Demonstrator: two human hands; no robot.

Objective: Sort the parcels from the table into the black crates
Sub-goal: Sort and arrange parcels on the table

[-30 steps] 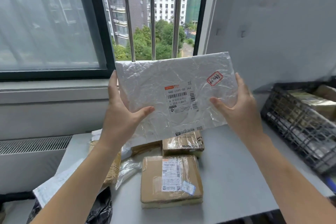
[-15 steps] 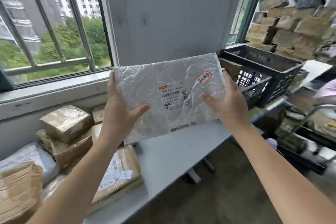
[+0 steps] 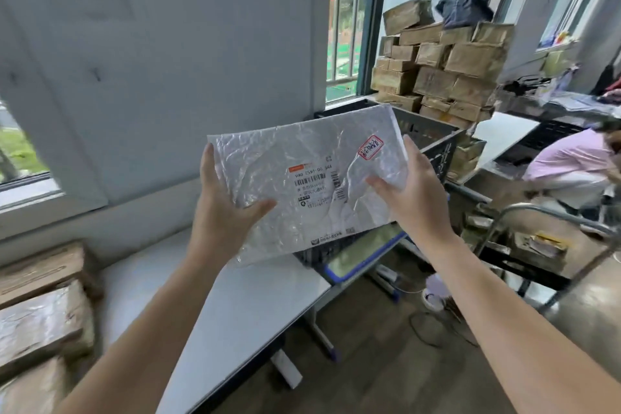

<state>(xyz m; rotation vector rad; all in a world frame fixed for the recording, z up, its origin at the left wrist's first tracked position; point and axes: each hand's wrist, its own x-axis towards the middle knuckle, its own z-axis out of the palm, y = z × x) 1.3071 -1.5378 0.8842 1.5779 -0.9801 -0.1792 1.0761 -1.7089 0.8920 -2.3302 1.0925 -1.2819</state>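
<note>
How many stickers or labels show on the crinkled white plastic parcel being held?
2 on the crinkled white plastic parcel: a white barcode shipping label near its middle, and a red-bordered stamp sticker toward its upper right corner. The back is hidden.

A parcel sorting room is shown. Taped brown cartons are stacked high against the window, more wrapped parcels are piled on a plain white table, and a black crate is set alongside.
</note>
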